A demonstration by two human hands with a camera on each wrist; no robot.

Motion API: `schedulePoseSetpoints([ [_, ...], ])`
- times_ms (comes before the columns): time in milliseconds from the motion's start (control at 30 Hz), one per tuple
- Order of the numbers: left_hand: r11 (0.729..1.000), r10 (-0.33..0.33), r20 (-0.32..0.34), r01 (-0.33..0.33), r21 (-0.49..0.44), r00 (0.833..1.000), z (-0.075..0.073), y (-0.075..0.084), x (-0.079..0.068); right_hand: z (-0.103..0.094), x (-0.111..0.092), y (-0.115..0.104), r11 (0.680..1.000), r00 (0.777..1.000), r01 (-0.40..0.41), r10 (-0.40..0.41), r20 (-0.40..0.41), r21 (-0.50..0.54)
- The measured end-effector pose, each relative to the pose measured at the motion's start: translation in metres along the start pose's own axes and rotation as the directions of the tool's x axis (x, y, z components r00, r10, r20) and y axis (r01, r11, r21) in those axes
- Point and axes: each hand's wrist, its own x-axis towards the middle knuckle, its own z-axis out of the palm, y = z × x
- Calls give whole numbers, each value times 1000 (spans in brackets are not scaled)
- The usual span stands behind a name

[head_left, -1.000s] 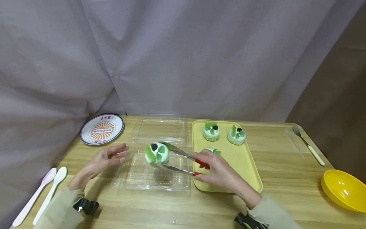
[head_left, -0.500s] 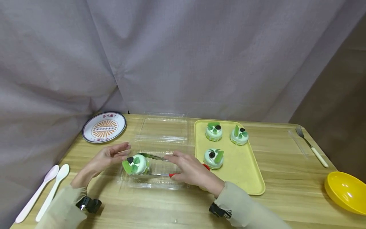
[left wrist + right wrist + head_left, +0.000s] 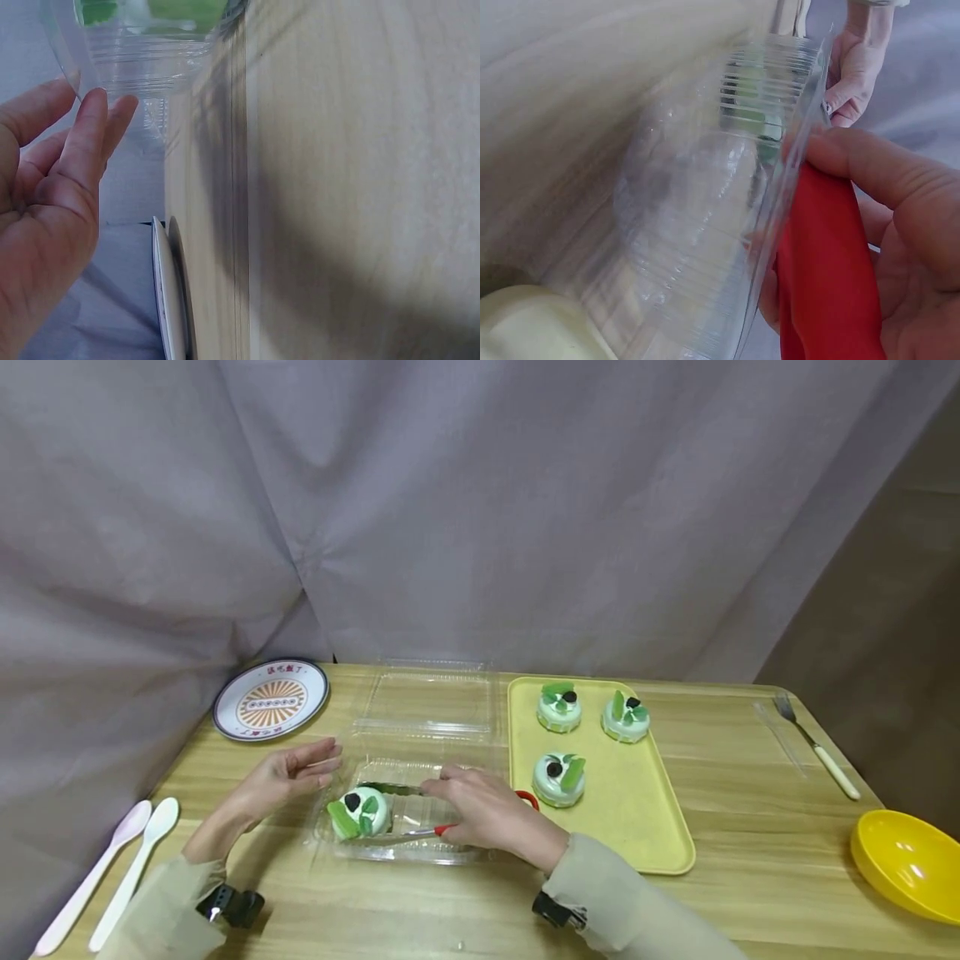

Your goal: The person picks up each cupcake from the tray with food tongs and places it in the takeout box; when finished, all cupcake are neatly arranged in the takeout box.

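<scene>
Mini cake [image 3: 372, 811], topped with green leaves and a dark berry, now sits low in the left end of the clear plastic container [image 3: 408, 853]; a second ago it hung above the middle. That drop suggests the placing of this one is nearly complete, though whether its base rests fully on the bottom cannot be told. Beside it, the left hand [image 3: 273, 787] has its fingers extended and relaxed, grasping nothing, its fingertips at the container's left wall, seemingly touching. Metal tongs [image 3: 412, 834] reach in from the right, one arm on the cake's far side and one on its near side; whether they squeeze it is unclear. Their red handles are pinched between thumb and fingers of the right hand [image 3: 491, 814], which has moved left, off the yellow tray [image 3: 630, 810]. That shift fully uncovers the nearest tray cake [image 3: 557, 787]; a back-left cake [image 3: 557, 717] and a back-right cake [image 3: 624, 728] stand beyond it.
</scene>
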Motion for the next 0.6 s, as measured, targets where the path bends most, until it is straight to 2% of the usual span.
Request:
schedulePoseSetpoints([
  [133, 1000, -12, -5, 12, 5, 1000, 0, 0, -1, -2, 1, -1, 1000, 999, -19, 19, 30, 13],
  [367, 1000, 17, -5, -17, -7, 1000, 0, -1, -2, -10, -7, -2, 996, 995, -81, 79, 53, 35],
  [467, 1000, 24, -5, -24, -6, 1000, 1, -1, -2, -18, -19, 5, 994, 997, -73, 74, -5, 77],
  [533, 1000, 27, -3, -27, -11, 1000, 1, -1, -2, -23, -31, 16, 994, 994, -46, 55, -92, 100],
  [600, 999, 35, 4, -35, -13, 999, 1, 0, -1, -29, -47, 31, 993, 979, -28, 50, -196, 115],
])
